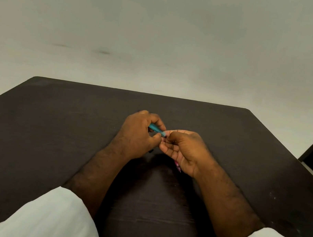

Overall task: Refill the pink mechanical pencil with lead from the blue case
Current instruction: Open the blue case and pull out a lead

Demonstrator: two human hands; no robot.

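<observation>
1. Working over the dark worktop [44, 141], we have both forearms resting on it, white sleeves [55, 219] pushed back, and both hands meeting near its middle; nothing else lies on the surface that we can make out.
2. Our left hand [138, 134] is clenched around the blue case [157, 129], tilted so its pale end points down and right toward the other hand.
3. Our right hand [185, 150] grasps the pink mechanical pencil [178, 165]; only its lower end shows below the heel of the palm, the rest being hidden inside the fist.
4. The case's end sits just beside the right fingertips [166, 133], touching or nearly so; we cannot tell which.
5. We judge the task to be midway: both things are picked up and brought together, so the lead transfer appears to be in hand.
6. No lead is visible; it is too fine to see, so we cannot say whether any has entered the pencil.
7. Left to do, as we judge: finish feeding, close up, and set both things down.
</observation>
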